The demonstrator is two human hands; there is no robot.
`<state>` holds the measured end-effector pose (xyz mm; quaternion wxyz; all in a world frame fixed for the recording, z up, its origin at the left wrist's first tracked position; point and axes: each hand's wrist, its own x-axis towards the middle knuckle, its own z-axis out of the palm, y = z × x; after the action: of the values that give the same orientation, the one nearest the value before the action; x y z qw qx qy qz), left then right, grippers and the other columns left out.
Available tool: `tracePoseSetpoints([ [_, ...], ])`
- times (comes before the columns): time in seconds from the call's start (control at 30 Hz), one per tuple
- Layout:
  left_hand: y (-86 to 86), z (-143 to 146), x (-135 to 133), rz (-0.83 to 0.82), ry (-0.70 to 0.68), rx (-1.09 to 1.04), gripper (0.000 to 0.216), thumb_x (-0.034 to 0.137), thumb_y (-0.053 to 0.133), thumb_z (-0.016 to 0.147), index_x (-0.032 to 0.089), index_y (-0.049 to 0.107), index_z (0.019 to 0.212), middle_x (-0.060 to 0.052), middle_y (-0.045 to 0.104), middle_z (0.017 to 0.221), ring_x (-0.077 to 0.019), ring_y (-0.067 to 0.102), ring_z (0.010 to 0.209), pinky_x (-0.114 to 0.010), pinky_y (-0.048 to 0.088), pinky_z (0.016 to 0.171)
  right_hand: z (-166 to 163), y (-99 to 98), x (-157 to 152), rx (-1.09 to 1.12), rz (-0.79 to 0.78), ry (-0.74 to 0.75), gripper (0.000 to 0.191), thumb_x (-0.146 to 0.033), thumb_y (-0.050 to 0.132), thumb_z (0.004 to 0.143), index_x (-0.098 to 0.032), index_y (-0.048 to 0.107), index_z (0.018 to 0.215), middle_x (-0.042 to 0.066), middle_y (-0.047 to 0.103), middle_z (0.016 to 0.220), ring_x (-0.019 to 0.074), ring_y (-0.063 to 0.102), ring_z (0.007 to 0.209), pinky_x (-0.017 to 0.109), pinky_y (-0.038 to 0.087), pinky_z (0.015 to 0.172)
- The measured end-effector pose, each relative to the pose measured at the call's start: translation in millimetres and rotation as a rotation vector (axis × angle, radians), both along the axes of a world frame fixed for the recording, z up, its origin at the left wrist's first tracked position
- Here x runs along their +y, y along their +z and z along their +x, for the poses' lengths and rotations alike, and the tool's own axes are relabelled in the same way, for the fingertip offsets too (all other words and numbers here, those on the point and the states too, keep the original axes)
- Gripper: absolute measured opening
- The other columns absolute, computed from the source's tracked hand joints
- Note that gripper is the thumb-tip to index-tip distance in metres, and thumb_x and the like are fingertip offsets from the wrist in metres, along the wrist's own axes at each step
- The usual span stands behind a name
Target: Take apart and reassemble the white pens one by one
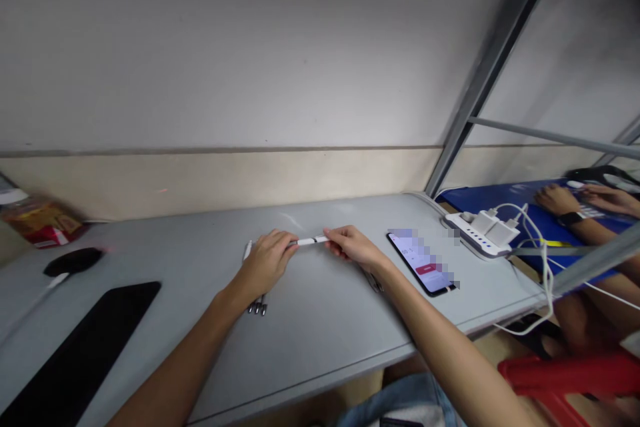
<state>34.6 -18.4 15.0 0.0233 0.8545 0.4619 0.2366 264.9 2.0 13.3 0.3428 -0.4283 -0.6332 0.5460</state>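
Observation:
Between my two hands a white pen (306,241) with a dark band lies level, just above the grey table (320,307). My left hand (270,257) is closed on its left end, and my right hand (353,245) pinches its right end. Under and beside my left hand lie several pen parts with dark metallic tips (257,309); a white tip (248,248) pokes out behind that hand. Some slim dark pieces (374,281) rest beneath my right wrist, partly hidden by it.
A lit phone (420,263) and a white power strip (477,235) with chargers and cables lie to the right. At left are a black mat (85,353), a black oval object (74,261) and a red-yellow package (43,220). Past a metal post (480,80), another person's hands (557,200) rest over a blue table.

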Motion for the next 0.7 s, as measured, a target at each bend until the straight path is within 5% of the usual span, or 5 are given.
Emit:
tracePoseSetpoints([
  [0.13, 2.2, 4, -2, 0.057, 0.004, 0.062, 0.027, 0.029, 0.03, 0.098, 0.02, 0.055, 0.097, -0.006, 0.061, 0.092, -0.0213, 0.053, 0.089, -0.035, 0.039, 0.076, 1, 1.3, -1, 0.097, -0.215, 0.068, 0.048, -0.06, 0.055, 0.083, -0.013, 0.06, 0.07, -0.005, 0.043, 0.051, 0.0063, 0.031, 0.042, 0.022, 0.019, 0.042],
  [0.3, 3.8, 2, -2, 0.1, -0.007, 0.116, 0.025, 0.022, 0.029, 0.096, 0.021, 0.053, 0.091, -0.005, 0.061, 0.088, -0.0212, 0.051, 0.085, -0.035, 0.036, 0.075, -2, -1.6, -2, 0.117, -0.181, 0.066, 0.044, -0.057, 0.058, 0.081, -0.014, 0.058, 0.069, -0.006, 0.037, 0.051, 0.0064, 0.026, 0.044, 0.023, 0.018, 0.044],
  [0.37, 3.3, 0, 0, 0.124, 0.014, 0.114, 0.024, 0.013, 0.03, 0.092, 0.021, 0.051, 0.082, -0.004, 0.061, 0.082, -0.0209, 0.051, 0.081, -0.035, 0.035, 0.074, -5, -1.3, -4, 0.078, -0.074, 0.075, 0.045, -0.057, 0.054, 0.084, -0.016, 0.057, 0.068, -0.006, 0.036, 0.051, 0.0074, 0.026, 0.045, 0.023, 0.02, 0.045],
  [0.57, -2.1, -3, 5, 0.022, 0.084, -0.064, 0.022, 0.009, 0.034, 0.084, 0.022, 0.048, 0.073, -0.002, 0.058, 0.073, -0.0184, 0.052, 0.073, -0.031, 0.038, 0.07, -10, 2.8, -10, -0.161, 0.58, -0.076, 0.026, -0.039, 0.053, 0.09, -0.018, 0.066, 0.081, 0.0, 0.054, 0.069, 0.0122, 0.042, 0.062, 0.024, 0.031, 0.06],
  [0.7, -4.5, -3, 5, -0.018, 0.089, -0.054, 0.023, 0.021, 0.031, 0.093, 0.021, 0.05, 0.079, -0.002, 0.062, 0.082, -0.0188, 0.055, 0.08, -0.032, 0.036, 0.074, -7, -4.3, -3, -0.124, 0.591, -0.13, 0.035, -0.037, 0.067, 0.079, -0.021, 0.064, 0.11, 0.004, 0.06, 0.093, 0.014, 0.052, 0.074, 0.024, 0.038, 0.066],
])
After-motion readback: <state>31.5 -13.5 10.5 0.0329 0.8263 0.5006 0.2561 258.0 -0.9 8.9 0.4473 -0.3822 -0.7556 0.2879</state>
